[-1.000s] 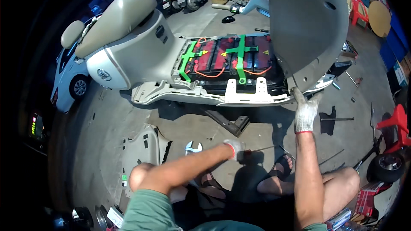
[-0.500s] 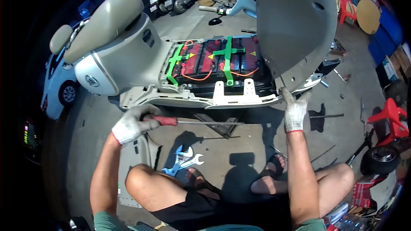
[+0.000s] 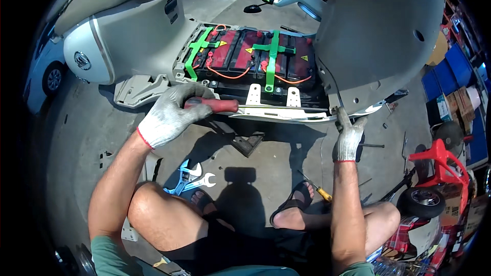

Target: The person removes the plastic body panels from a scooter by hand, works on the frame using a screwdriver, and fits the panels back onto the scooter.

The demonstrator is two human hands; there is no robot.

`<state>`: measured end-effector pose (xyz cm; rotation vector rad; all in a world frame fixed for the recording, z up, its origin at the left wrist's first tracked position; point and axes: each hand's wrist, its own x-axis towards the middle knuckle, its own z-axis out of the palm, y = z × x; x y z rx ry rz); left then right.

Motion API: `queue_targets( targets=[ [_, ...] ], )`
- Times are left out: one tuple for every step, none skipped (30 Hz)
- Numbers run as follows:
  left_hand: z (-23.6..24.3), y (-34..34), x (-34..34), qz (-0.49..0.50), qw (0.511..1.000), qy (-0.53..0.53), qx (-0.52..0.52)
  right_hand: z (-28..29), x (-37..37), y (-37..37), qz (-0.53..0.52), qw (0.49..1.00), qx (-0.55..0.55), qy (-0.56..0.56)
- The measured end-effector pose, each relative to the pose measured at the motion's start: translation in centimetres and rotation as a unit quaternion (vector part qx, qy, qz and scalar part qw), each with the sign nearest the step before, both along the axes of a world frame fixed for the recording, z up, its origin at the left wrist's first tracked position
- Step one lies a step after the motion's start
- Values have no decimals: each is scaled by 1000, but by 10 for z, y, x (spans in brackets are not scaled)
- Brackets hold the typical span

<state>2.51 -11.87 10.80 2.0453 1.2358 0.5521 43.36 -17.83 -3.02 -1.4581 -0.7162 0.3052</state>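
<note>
My left hand (image 3: 176, 115), in a white work glove, is closed around the red handle of a screwdriver (image 3: 217, 105). Its long shaft points right along the scooter's near side rail (image 3: 307, 118), with the tip close to my right hand. Also gloved, my right hand (image 3: 350, 140) grips the lower edge of the grey leg-shield panel (image 3: 378, 36), thumb on the near face; its other fingers are partly hidden. Between seat and panel, the scooter's open floor shows a row of batteries (image 3: 240, 51) with green straps (image 3: 271, 64) and orange wires.
On the ground lie blue-handled wrenches (image 3: 186, 178) and a yellow-handled screwdriver (image 3: 323, 194) beside my foot. A metal stand (image 3: 245, 143) shows under the scooter. To the right are a red plastic stool (image 3: 440, 161) and a small wheel (image 3: 422, 202). A white car (image 3: 48, 76) stands at left.
My left hand has brought the screwdriver up and right, its shaft now along the side rail near my right hand. My right hand stays at the panel edge. The view has shifted.
</note>
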Motion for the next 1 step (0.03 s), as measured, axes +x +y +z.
queue_targets(
  targets=[
    [-13, 6, 0, -20, 1000, -2, 13, 1, 1, 0, 0, 1000, -2, -4]
  ],
)
